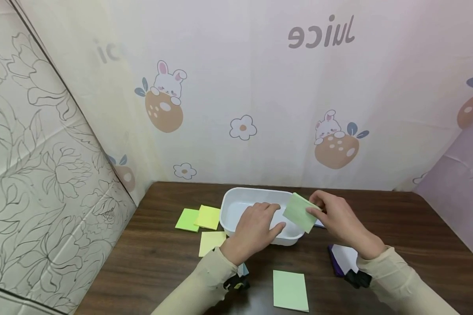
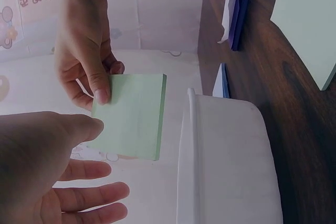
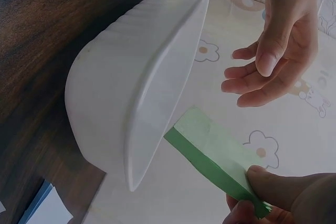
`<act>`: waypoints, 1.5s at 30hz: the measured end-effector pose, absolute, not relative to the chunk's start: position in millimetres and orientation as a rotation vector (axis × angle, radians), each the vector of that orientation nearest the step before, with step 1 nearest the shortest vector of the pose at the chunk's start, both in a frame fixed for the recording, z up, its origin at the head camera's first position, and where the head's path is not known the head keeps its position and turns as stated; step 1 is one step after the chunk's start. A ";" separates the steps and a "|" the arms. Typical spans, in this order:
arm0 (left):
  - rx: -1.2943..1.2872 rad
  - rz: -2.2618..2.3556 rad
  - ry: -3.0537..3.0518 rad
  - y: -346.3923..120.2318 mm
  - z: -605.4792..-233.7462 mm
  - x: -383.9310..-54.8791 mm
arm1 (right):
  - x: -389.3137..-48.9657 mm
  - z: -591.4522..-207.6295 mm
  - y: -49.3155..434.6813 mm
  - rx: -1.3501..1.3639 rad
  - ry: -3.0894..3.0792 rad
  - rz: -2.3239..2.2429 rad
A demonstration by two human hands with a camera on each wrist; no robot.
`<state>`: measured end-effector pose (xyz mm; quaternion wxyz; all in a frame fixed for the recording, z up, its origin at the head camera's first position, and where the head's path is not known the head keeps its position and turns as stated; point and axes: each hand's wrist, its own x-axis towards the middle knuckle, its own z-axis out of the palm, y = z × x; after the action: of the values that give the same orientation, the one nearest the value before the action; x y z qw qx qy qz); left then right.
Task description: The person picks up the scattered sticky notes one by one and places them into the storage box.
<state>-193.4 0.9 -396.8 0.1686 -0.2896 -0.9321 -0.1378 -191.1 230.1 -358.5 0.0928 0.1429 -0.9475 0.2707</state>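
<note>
My right hand [image 1: 340, 221] pinches a pale green sticky-note pad [image 1: 299, 212] at one edge, between thumb and fingers. The pad is tilted above the right end of a white plastic tub [image 1: 236, 192]; its thick side shows in the right wrist view, as does the tub wall [image 3: 115, 77]. Over the tub's front edge hovers my left hand [image 1: 254, 229], fingers spread loosely and nothing in them. In the right wrist view the left hand [image 3: 289, 56] is apart from the pad. The tub's inside is partly hidden by both hands.
Left of the tub lie a bright green pad [image 1: 188, 219] and two yellow pads [image 1: 208, 217]. Another pale green pad [image 1: 290, 290] lies at the table's front. A dark purple and white pad [image 1: 343, 258] sits near the right wrist. A patterned curtain [image 1: 260, 87] hangs behind the table.
</note>
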 end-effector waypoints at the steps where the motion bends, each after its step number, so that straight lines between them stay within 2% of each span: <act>1: -0.823 -0.393 -2.653 0.8 -397.1 -194.0 | -191.7 -359.0 229.8 0.428 -2.810 0.806; 45: -0.790 -0.387 -2.632 -12.4 -408.6 -201.5 | -208.6 -378.9 204.9 0.479 -2.822 0.804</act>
<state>-201.5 -12.4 -408.6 0.1822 -0.2800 -0.9325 -0.1370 -208.6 204.9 -378.9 0.0842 0.1605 -0.9458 0.2693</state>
